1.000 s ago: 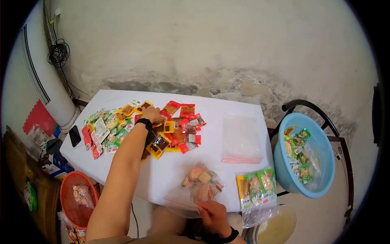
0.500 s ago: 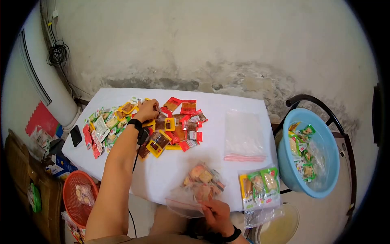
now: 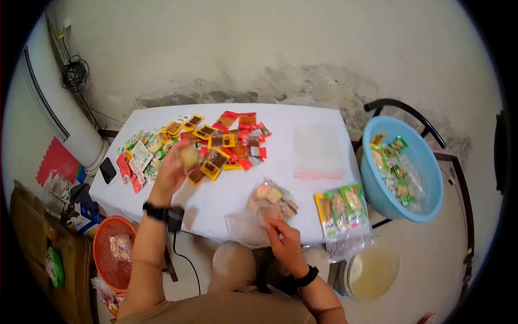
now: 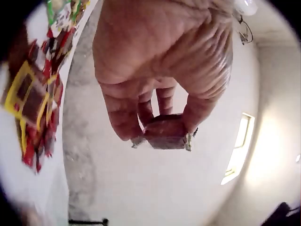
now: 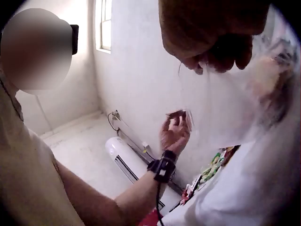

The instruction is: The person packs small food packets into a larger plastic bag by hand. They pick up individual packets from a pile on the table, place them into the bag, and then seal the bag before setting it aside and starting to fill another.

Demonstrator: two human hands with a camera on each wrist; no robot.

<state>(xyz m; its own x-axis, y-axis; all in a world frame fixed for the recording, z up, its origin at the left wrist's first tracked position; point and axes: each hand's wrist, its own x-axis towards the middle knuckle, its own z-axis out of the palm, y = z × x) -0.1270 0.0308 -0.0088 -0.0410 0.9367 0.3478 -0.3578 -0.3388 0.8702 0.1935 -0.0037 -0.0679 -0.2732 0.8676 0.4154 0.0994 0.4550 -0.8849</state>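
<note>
My left hand [image 3: 171, 170] is raised over the near left part of the white-covered table. Between its thumb and fingers it pinches a small dark reddish-brown snack packet [image 4: 164, 133] with crinkled ends. At the table's front edge my right hand [image 3: 284, 243] grips the mouth of a clear plastic bag [image 3: 243, 225]. Several small snack packets [image 3: 272, 194] lie in the bag's far end, on the cloth. Behind the left hand is a pile of red packets [image 3: 251, 141] and yellow-edged brown packets [image 3: 215, 163]. Green and white packets [image 3: 141, 155] are heaped at the left.
A stack of clear bags [image 3: 318, 148] lies at the right of the table, with a filled bag [image 3: 342, 213] nearer me. A blue basin [image 3: 431, 200] with packets stands right of the table. A phone [image 3: 107, 170] lies at the left edge; an orange basket [image 3: 102, 254] stands below.
My left hand has come back from the pile toward me, lifting a packet clear of it. The right hand stays on the bag's mouth. The head view has shifted.
</note>
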